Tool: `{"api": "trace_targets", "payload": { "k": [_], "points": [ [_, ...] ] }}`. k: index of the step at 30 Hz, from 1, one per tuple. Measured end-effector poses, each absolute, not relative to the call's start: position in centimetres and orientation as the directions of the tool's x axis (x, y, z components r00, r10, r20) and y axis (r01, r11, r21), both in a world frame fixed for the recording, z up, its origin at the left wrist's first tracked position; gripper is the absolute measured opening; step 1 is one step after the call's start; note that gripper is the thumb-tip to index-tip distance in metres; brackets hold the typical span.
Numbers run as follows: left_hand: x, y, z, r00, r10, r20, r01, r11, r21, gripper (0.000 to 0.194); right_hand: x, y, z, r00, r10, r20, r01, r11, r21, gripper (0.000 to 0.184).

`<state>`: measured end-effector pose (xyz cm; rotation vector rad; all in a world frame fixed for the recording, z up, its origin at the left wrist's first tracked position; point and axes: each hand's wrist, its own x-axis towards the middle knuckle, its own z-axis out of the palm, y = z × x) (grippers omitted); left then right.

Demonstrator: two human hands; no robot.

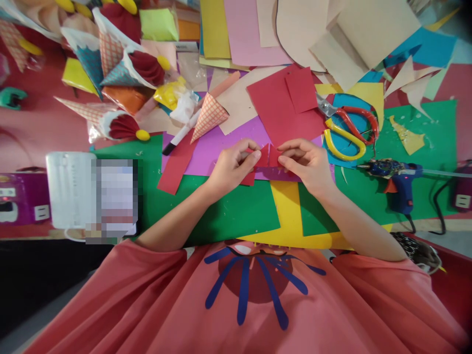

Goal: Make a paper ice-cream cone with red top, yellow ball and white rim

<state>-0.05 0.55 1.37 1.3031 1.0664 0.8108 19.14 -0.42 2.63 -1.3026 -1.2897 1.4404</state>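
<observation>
My left hand (pixel 238 162) pinches a small piece of red paper (pixel 263 156) between thumb and fingertips. A second small red paper piece (pixel 273 156) is pinched in my right hand (pixel 305 163). The two pieces sit side by side with a narrow gap between them, above the purple sheet (pixel 217 152). Below my left hand, part of another red scrap (pixel 250 180) shows. Just beyond my hands lies a large red sheet (pixel 283 113) with a smaller red piece (pixel 301 89) on it.
Scissors (pixel 346 123) with red and yellow handles lie right of the red sheet. A blue glue gun (pixel 400 179) rests farther right on green sheets. A checked paper cone (pixel 210 115) and a marker (pixel 180 132) are at centre left, with several decorated cones (pixel 125 66) behind.
</observation>
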Motion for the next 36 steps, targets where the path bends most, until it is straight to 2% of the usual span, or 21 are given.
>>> {"api": "trace_targets", "payload": {
  "k": [36],
  "points": [
    [-0.16,0.39,1.42,0.345,0.917,-0.202,0.141,0.162,0.977,0.025,19.06,-0.61,2.72,-0.16,0.974,-0.161,0.099,-0.147,-0.984,0.013]
  ]
}}
